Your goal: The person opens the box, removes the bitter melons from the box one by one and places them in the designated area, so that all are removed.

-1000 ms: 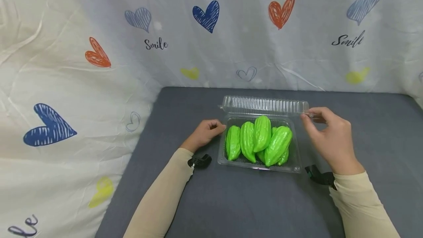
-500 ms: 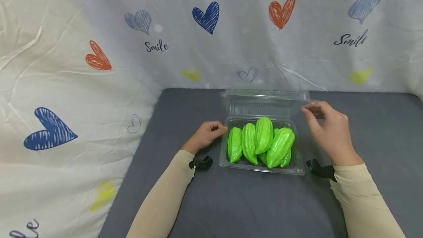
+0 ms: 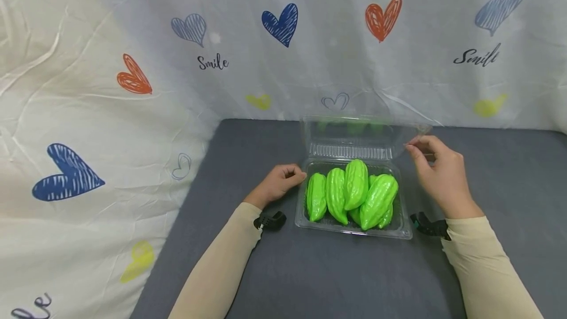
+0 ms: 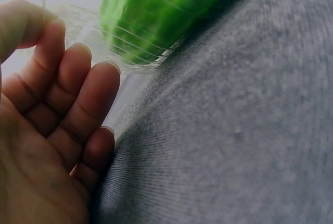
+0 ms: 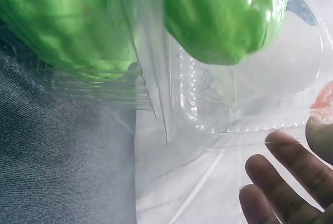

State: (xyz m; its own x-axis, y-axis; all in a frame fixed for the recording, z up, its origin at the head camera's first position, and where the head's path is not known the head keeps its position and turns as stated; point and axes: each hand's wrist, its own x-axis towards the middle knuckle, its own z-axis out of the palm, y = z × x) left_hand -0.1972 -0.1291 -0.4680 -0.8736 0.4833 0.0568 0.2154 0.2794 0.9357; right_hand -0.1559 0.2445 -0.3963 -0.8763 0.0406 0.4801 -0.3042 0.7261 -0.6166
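Observation:
Glossy green bitter melons (image 3: 356, 184), several of them, lie in the base of a clear plastic clamshell box (image 3: 350, 232) in the head view. Its see-through lid (image 3: 354, 150) stands raised along the far side, hinged to the base. My left hand (image 3: 275, 183) pinches the base's left rim between thumb and index finger, its other fingers curled loosely below in the left wrist view. At the lid's right edge, my right hand (image 3: 443, 174) pinches the clear plastic with thumb and index finger. The right wrist view shows the lid's beaded border (image 5: 229, 129) meeting those fingers.
Dark grey cloth covers the table (image 3: 345, 279). Behind it hangs a white curtain (image 3: 328, 63) printed with hearts and the word Smile, which continues down the left side. A black wrist camera (image 3: 270, 220) is strapped at each cuff.
The lid has swung up and back from a lower tilt, and my right hand has moved slightly away with its edge. My left hand keeps its place at the base's left rim.

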